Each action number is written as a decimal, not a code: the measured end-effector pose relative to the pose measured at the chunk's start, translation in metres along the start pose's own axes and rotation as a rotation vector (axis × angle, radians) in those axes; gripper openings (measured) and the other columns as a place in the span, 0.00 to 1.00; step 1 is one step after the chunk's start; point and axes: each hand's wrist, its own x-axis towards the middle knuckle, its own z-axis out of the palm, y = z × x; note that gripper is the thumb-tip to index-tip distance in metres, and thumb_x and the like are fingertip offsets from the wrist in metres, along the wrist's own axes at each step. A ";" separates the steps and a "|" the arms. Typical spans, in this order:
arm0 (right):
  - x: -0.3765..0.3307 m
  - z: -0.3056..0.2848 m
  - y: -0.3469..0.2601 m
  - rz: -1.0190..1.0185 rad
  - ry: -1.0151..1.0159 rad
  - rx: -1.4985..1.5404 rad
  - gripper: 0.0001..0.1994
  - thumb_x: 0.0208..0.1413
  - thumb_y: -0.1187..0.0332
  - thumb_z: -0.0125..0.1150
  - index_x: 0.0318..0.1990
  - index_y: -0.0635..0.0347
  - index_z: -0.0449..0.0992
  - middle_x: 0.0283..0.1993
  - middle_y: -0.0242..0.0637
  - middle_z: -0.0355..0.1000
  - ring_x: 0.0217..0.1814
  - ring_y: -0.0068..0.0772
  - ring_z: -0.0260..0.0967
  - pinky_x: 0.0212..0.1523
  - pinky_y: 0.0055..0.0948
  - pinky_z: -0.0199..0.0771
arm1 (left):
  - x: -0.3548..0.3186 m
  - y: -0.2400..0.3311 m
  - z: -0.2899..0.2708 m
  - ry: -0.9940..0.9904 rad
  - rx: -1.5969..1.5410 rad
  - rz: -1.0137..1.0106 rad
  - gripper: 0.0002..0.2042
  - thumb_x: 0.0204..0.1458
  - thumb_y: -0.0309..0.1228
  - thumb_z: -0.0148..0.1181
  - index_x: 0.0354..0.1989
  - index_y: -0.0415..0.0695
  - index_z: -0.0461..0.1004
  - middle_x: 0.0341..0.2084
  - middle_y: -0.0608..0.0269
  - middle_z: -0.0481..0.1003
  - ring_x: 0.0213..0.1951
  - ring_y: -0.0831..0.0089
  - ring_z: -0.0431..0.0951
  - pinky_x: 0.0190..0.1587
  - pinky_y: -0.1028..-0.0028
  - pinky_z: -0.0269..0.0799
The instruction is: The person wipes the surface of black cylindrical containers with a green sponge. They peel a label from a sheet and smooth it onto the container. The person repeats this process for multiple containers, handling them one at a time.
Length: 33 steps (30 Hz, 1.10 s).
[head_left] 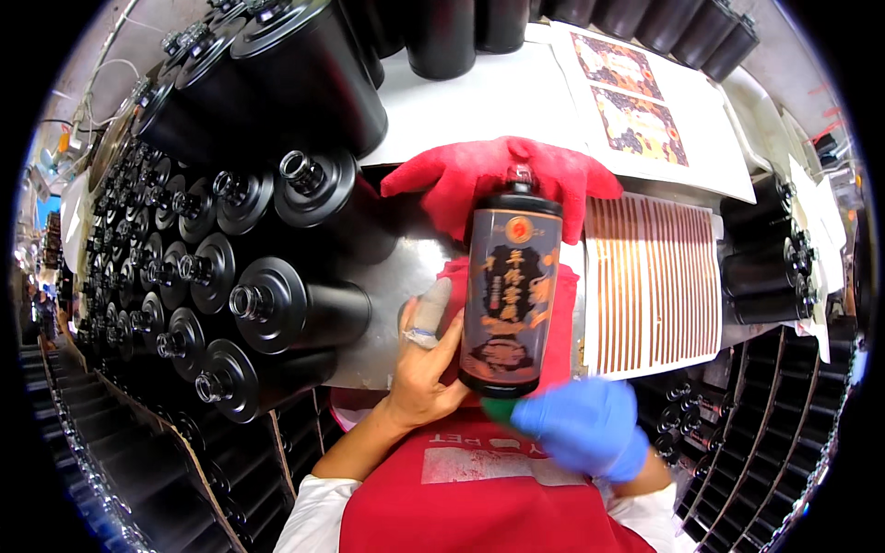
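A grey metal surface [392, 276] runs in front of the person, with many black cylindrical bottles with narrow threaded necks [336, 313] crowding its left side. More such bottles line the far edge, and a few stand at the right edge. Below the near edge, on both sides, dark racks [756, 424] run off into the room.

A red fluffy cloth [442, 175] lies at the middle of the near edge. On it rests a black cylindrical bottle with a glossy label [512, 304], its neck toward the far edge. The label bears an orange round emblem, gold and orange characters and a black patch. Toward the far right corner lies a white sheet with two orange-and-black printed panels [714, 111]; nearer, a white sheet with copper-brown stripes [654, 286] reaches the near edge. The red apron [442, 516] carries pale lettering.

Grey metal shows between the left-hand bottles and the cloth. The bare left hand [424, 369], one finger wrapped in grey, has its fingers bent at the labelled bottle's left side; whether it grips cannot be told. The blue-gloved right hand [590, 429], blurred, is at the bottle's base beside a green object [501, 411]; its grip cannot be told.
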 end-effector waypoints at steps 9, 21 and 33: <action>0.047 -0.002 0.048 -0.210 0.511 -0.053 0.18 0.31 0.81 0.64 0.36 0.56 0.79 0.35 0.33 0.74 0.34 0.31 0.73 0.34 0.25 0.74 | -0.001 0.009 0.003 0.175 -0.100 0.061 0.30 0.30 0.20 0.68 0.50 0.30 0.70 0.53 0.31 0.65 0.55 0.45 0.67 0.57 0.62 0.61; 0.000 0.034 0.016 -0.129 0.473 0.113 0.17 0.29 0.79 0.68 0.33 0.55 0.78 0.34 0.39 0.74 0.32 0.38 0.73 0.34 0.27 0.75 | -0.001 0.005 0.004 0.194 -0.102 0.091 0.29 0.32 0.24 0.71 0.48 0.29 0.71 0.49 0.35 0.69 0.51 0.46 0.71 0.55 0.61 0.64; 0.009 0.001 0.007 -0.104 0.333 0.043 0.18 0.35 0.74 0.64 0.40 0.55 0.77 0.33 0.35 0.75 0.30 0.34 0.74 0.28 0.29 0.74 | 0.006 0.012 0.001 0.235 -0.107 0.193 0.27 0.31 0.29 0.75 0.43 0.33 0.72 0.42 0.39 0.71 0.43 0.49 0.75 0.47 0.62 0.71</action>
